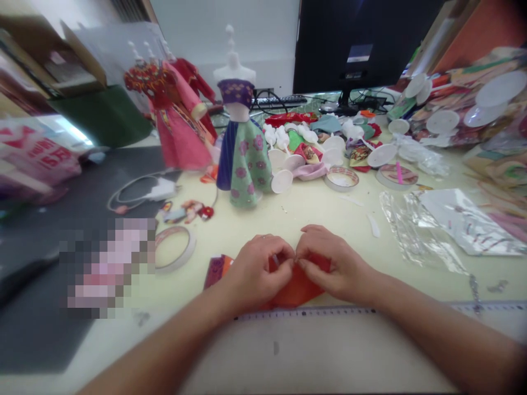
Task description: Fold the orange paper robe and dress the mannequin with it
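An orange-red cloth (294, 288) lies on the pale table under both hands, with a dark purple patterned piece (214, 270) at its left end. My left hand (263, 269) is closed in a pinch over the cloth. Its fingertips meet those of my right hand (329, 263), which pinches from the other side. Whatever sits between the fingertips is too small to make out. Just below the cloth a ruler strip (341, 310) runs along the table.
A tape roll (191, 249) lies left of my hands. Behind them stands a small dress form (242, 159) in a green and purple dress. Farther back are doll clothes, white stands and a monitor (362, 44). Clear plastic bags (465, 219) lie at the right.
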{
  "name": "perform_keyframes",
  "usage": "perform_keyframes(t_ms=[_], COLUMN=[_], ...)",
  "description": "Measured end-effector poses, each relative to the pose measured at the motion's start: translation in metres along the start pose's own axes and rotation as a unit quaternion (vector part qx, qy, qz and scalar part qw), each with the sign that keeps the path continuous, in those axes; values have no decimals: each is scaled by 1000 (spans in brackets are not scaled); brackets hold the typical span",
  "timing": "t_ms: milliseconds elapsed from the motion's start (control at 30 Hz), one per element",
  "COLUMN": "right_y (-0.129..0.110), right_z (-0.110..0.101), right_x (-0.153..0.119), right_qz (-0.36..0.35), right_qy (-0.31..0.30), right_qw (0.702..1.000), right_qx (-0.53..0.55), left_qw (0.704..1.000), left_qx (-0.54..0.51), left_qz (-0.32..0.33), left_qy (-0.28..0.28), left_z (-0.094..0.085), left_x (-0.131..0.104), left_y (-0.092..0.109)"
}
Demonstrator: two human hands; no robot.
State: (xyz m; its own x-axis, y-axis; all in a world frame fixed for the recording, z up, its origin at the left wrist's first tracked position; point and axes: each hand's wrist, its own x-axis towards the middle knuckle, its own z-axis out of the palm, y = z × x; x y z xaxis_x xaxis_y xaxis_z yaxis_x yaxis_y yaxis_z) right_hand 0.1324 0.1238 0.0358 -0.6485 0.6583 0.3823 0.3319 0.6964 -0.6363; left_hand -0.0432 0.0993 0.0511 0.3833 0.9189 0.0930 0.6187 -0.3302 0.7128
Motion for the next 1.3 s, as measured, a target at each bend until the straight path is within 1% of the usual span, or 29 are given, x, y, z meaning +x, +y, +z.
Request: perform_keyframes(t_ms=[233, 400, 467, 633, 733, 900, 1200, 1300], right_y=[1, 1, 0, -3, -2, -1, -2, -3], right_z=[0, 1, 1, 0, -1, -1, -1, -3], right_x=[1, 1, 1, 2, 1, 1, 1, 0], right_qz=[6, 1, 3, 27, 37, 47, 43, 18], right_qy=[15, 13, 15, 24, 25, 28, 34, 67], right_qw=[1000, 1000, 1000, 999, 998, 997, 998, 998], right_qx=[3, -2, 1, 32, 48, 55, 33, 2], left_qw=[999, 999, 998, 989, 985, 984, 985, 987], left_qx=[-36, -33, -50, -128, -147, -148, -143, -136], left_qz=[-16, -23, -29, -78, -91, -97, -91, -89], left_qy=[-1, 19, 13, -18, -27, -18, -19, -8], left_z=[-1, 0, 1, 0, -1, -3, -3, -3], left_x=[0, 0, 0, 1, 2, 3, 1, 1], left_y=[0, 2, 2, 1, 1, 2, 2, 2])
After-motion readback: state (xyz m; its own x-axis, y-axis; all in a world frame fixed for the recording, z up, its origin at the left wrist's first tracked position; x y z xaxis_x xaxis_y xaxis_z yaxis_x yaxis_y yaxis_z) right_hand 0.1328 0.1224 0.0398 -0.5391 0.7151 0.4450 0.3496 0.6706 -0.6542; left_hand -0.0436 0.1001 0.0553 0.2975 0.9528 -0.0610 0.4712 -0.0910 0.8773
